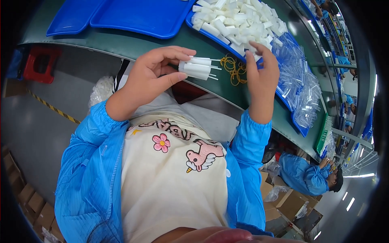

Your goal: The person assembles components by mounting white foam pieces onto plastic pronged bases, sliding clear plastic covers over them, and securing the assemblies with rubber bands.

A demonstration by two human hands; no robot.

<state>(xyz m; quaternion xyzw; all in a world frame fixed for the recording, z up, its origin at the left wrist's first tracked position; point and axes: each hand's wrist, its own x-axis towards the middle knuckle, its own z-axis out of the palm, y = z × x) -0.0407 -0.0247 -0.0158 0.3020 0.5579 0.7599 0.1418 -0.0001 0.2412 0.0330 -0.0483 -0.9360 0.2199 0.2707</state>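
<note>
Between the thumb and fingers of my left hand [156, 69] is a bundle of white plastic tubes [196, 68], held sideways above the table's front edge. Several thin white stems stick out of its right end. My right hand [261, 77] is raised at the near edge of a blue tray piled with short white tube pieces [239, 22]. Its thumb and forefinger are near a white piece at the pile's edge; whether they grip it is hard to make out. Yellow rubber bands [234, 69] lie on the green table between my hands.
Clear plastic tubes [298, 77] fill a blue tray to the right. Blue trays [137, 18] stand at the back left. A green-and-white brush [324, 131] lies at the table's right end. A red stool [41, 65] is on the floor at left; a co-worker [304, 173] sits at lower right.
</note>
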